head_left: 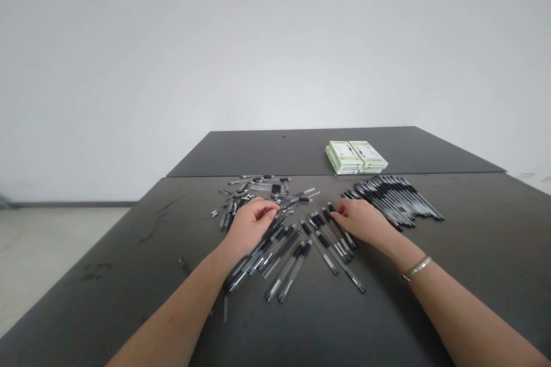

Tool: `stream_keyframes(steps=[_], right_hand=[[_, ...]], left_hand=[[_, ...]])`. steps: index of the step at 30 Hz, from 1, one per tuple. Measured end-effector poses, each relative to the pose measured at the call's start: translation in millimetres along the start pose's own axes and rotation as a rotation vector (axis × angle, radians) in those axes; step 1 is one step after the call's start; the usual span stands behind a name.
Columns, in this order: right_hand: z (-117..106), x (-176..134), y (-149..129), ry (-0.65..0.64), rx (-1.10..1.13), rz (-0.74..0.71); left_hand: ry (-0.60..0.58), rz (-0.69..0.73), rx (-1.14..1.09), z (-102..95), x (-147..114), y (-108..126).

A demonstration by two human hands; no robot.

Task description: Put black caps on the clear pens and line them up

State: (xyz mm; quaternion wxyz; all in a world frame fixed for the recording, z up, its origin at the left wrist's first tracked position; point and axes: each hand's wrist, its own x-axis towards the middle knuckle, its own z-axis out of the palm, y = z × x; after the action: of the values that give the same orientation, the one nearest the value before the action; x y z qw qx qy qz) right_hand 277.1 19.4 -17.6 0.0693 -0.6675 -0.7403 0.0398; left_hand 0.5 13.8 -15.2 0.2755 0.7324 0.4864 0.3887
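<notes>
My left hand [252,222] is over the left part of the pen pile, thumb and forefinger pinched together; whatever they may hold is too small to make out. To the right, my right hand [359,219] has its fingertips closed at the grip of a clear pen [344,233] with a black grip, at the edge of a small slanted group of pens. Between my hands and nearer me lie more clear pens [293,275] with black grips. Beyond my left hand is a jumble of pen parts [264,187], barrels and small tips among them.
On the far right, many pens lie side by side in a neat row [400,198]. White and green boxes [357,156] are stacked at the back, just past the seam of the dark table [473,229]. A loose thin piece [225,308] lies by my left forearm.
</notes>
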Motion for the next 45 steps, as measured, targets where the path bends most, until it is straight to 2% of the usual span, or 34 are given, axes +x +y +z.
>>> stream_keyframes(steps=[4,7,9,11,14,16,21,25,28,30,33,36,40,45], right_hand=[[2.7,1.8,-1.2,0.016,0.007,0.015],[-0.4,2.9,-3.7,0.059,0.097,0.042],[-5.0,2.5,-7.8,0.081,0.275,0.081],[-10.2,0.7,-15.4,0.052,0.58,0.118],[-15.9,-4.4,-33.6,-0.022,1.091,0.099],[-17.0,-8.2,-48.4,-0.059,1.286,0.072],[-13.4,-14.2,-79.5,-0.164,1.458,0.056],[-7.4,-14.6,-90.6,-0.18,1.504,0.082],[-0.6,-13.8,-90.9,-0.186,1.499,0.05],[4.6,-13.8,-87.7,-0.157,1.417,0.013],[11.0,-16.4,-79.9,-0.03,1.09,-0.125],[13.8,-20.6,-73.1,0.064,0.732,-0.372],[14.7,-23.3,-70.5,0.071,0.521,-0.567],[14.9,-22.2,-72.8,0.036,0.39,-0.632]], left_hand=[[0.038,-0.031,-0.01,-1.8,0.6,3.1],[0.044,-0.041,-0.034,-2.9,0.7,4.7],[0.044,-0.053,-0.062,-3.1,0.1,5.9],[0.027,-0.088,-0.114,-2.8,-1.0,7.2],[-0.062,-0.151,-0.224,-1.5,-3.4,9.6],[-0.147,-0.158,-0.296,-0.7,-5.1,11.2],[-0.346,-0.135,-0.389,0.0,-9.6,16.1],[-0.408,-0.174,-0.396,1.4,-11.7,20.5],[-0.359,-0.186,-0.388,2.4,-10.8,21.2],[-0.294,-0.179,-0.357,2.1,-9.1,20.1],[-0.185,-0.173,-0.289,0.0,-6.1,16.9],[-0.102,-0.146,-0.211,-1.8,-4.1,13.2],[-0.093,-0.117,-0.167,-1.3,-3.0,9.6],[-0.095,-0.09,-0.148,-0.2,-1.9,7.7]])
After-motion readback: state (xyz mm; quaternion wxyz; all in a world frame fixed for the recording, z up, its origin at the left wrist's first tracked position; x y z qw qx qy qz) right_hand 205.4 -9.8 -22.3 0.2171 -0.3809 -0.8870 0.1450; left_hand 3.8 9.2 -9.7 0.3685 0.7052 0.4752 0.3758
